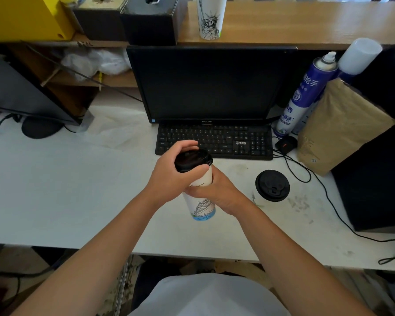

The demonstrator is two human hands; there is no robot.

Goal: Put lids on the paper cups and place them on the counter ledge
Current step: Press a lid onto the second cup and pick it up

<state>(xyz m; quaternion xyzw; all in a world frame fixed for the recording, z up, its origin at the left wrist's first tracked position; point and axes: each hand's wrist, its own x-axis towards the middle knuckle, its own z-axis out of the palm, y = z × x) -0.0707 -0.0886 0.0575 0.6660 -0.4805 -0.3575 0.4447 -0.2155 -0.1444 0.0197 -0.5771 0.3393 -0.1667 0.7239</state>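
We are gripping a paper cup (202, 201) with our right hand (217, 190), our left hand (171, 174) clasping its black lid (193, 159), before a Philips monitor (211, 84) and keyboard (214, 141); a lidded cup (272, 185) is standing toward the desk's (55, 190) right edge.

Ledge cup (211, 18) top cut off by frame; lidded cup (258, 198) body hidden beneath its lid.

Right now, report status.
Both hands on cup: left hand pressing lid, right hand gripping body. Second lidded cup waiting. Ledge unobstructed.
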